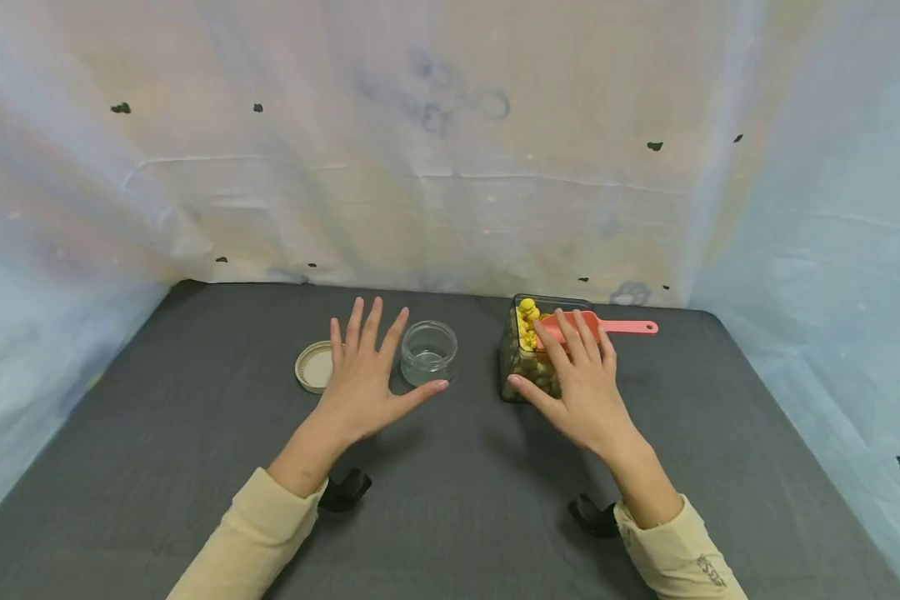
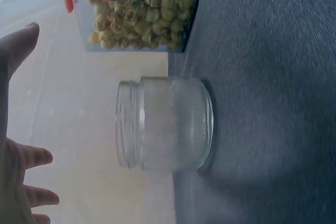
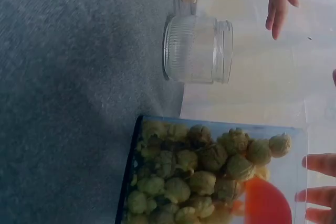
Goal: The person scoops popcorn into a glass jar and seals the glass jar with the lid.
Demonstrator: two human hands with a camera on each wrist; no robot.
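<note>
My left hand (image 1: 362, 389), fingers spread, hovers palm down between a round lid (image 1: 315, 367) and an open glass jar (image 1: 428, 350). The jar (image 2: 168, 124) looks empty and stands upright on the table. Held over the front of a clear square container (image 1: 528, 373), my right hand (image 1: 587, 398) has its fingers fanned out and grips nothing. Yellow popcorn (image 3: 202, 179) partly fills the container. A coral-pink scoop (image 1: 622, 326) lies with its bowl in the container and its handle sticking out to the right; my fingers overlap part of the bowl in the head view.
A dark grey cloth covers the table (image 1: 450, 517). Pale plastic sheeting (image 1: 450, 192) hangs behind it and on both sides. Black straps with mounts (image 1: 347, 492) sit at both wrists, below the cream sleeves (image 1: 247, 533).
</note>
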